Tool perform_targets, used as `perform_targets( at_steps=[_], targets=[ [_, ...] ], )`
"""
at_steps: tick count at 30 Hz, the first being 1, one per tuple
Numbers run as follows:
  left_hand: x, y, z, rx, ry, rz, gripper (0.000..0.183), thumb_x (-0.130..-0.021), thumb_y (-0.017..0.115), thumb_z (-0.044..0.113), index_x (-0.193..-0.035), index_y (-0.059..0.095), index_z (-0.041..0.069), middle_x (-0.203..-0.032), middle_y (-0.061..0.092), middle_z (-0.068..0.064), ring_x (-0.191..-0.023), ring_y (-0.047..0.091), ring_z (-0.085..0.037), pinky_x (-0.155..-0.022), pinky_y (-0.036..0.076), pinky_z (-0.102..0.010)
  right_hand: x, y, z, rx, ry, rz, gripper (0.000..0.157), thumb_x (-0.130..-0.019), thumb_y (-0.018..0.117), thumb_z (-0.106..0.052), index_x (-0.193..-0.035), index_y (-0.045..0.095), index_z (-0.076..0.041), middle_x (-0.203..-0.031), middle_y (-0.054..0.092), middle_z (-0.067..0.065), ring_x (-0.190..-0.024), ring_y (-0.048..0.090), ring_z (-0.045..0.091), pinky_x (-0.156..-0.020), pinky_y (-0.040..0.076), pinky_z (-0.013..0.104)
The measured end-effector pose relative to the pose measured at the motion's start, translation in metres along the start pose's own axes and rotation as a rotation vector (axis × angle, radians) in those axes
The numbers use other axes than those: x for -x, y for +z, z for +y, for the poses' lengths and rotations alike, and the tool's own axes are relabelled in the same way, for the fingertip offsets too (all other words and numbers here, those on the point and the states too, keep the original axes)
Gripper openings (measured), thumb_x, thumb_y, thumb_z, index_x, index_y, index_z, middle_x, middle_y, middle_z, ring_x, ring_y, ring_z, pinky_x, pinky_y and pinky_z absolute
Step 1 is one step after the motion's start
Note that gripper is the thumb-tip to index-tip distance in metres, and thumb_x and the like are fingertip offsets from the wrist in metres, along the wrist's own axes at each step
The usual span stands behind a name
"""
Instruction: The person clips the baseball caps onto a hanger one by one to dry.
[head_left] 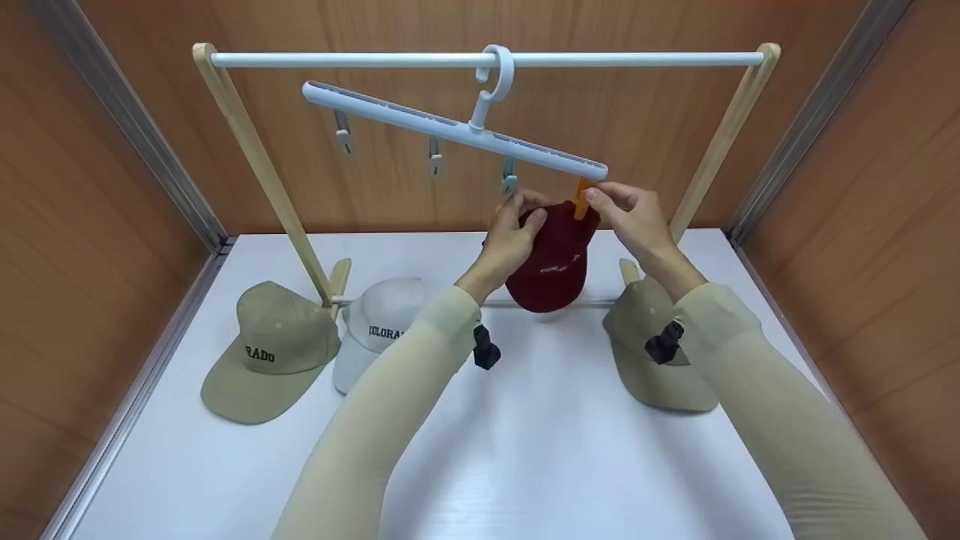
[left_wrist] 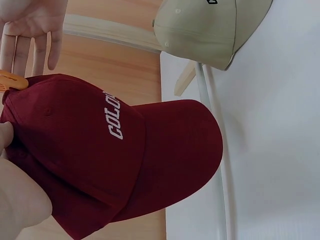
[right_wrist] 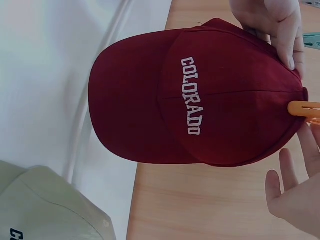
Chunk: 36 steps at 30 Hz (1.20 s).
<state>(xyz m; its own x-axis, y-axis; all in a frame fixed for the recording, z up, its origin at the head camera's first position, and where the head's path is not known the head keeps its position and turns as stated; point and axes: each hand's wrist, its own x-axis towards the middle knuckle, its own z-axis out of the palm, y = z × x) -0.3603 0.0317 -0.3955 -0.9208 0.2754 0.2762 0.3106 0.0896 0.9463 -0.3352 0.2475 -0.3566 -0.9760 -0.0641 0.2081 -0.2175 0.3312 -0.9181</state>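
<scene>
A dark red cap (head_left: 551, 259) with white COLORADO lettering hangs brim down beneath the low right end of a pale hanger (head_left: 450, 131). My left hand (head_left: 512, 236) pinches the left side of its crown between thumb and fingers. An orange clip (right_wrist: 302, 108) overlaps the crown's top edge. At that clip, my right hand (head_left: 634, 221) has its thumb and index finger together, while its other fingers extend loosely beside the cap in the right wrist view. The hanger slopes down to the right, its hook over a white rail (head_left: 360, 60).
Two grey clips and a green clip (head_left: 509, 178) hang along the hanger. Wooden rack legs (head_left: 262, 172) stand on both sides. On the white table (head_left: 525, 450) lie a tan cap (head_left: 274, 345) and a light grey cap (head_left: 386, 307) at left, another tan cap (head_left: 652, 360) at right.
</scene>
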Motion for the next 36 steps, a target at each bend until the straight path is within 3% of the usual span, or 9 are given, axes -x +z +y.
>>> perform_targets(
  at_steps=[14, 21, 30, 36],
  targets=[
    [0.004, -0.007, -0.007, -0.033, 0.006, -0.003, 0.015, -0.113, 0.051, 0.013, -0.125, 0.06, 0.015, -0.128, 0.067, 0.0, -0.121, 0.061, -0.014, -0.107, 0.048, -0.03, 0.002, 0.001, 0.005, 0.0, 0.008, -0.026, 0.054, -0.105, 0.066, -0.046, -0.147, 0.064, -0.012, -0.145, 0.066, 0.009, -0.137, 0.057, 0.029, -0.119, 0.037, 0.064],
    [0.006, -0.01, -0.01, -0.044, -0.034, -0.007, 0.016, -0.113, 0.052, 0.015, -0.127, 0.059, 0.016, -0.131, 0.066, 0.0, -0.124, 0.059, -0.013, -0.109, 0.045, -0.03, 0.004, 0.001, 0.008, 0.005, -0.017, -0.051, 0.052, -0.106, 0.065, -0.044, -0.146, 0.065, -0.011, -0.143, 0.068, 0.01, -0.134, 0.061, 0.03, -0.118, 0.041, 0.058],
    [0.01, -0.016, -0.013, -0.035, -0.027, -0.005, 0.018, -0.113, 0.051, 0.016, -0.13, 0.06, 0.015, -0.132, 0.066, 0.0, -0.126, 0.058, -0.014, -0.111, 0.045, -0.032, 0.008, 0.0, 0.01, 0.032, -0.023, -0.055, 0.056, -0.105, 0.066, -0.047, -0.147, 0.064, -0.011, -0.141, 0.069, 0.01, -0.128, 0.067, 0.031, -0.119, 0.039, 0.06],
    [0.012, -0.017, -0.014, -0.051, -0.035, -0.004, 0.019, -0.113, 0.052, 0.019, -0.131, 0.06, 0.017, -0.133, 0.065, 0.002, -0.126, 0.058, -0.013, -0.111, 0.047, -0.031, 0.012, -0.001, 0.011, 0.052, -0.016, -0.054, 0.057, -0.104, 0.067, -0.048, -0.147, 0.063, -0.011, -0.141, 0.069, 0.01, -0.13, 0.065, 0.027, -0.119, 0.042, 0.055]
  ],
)
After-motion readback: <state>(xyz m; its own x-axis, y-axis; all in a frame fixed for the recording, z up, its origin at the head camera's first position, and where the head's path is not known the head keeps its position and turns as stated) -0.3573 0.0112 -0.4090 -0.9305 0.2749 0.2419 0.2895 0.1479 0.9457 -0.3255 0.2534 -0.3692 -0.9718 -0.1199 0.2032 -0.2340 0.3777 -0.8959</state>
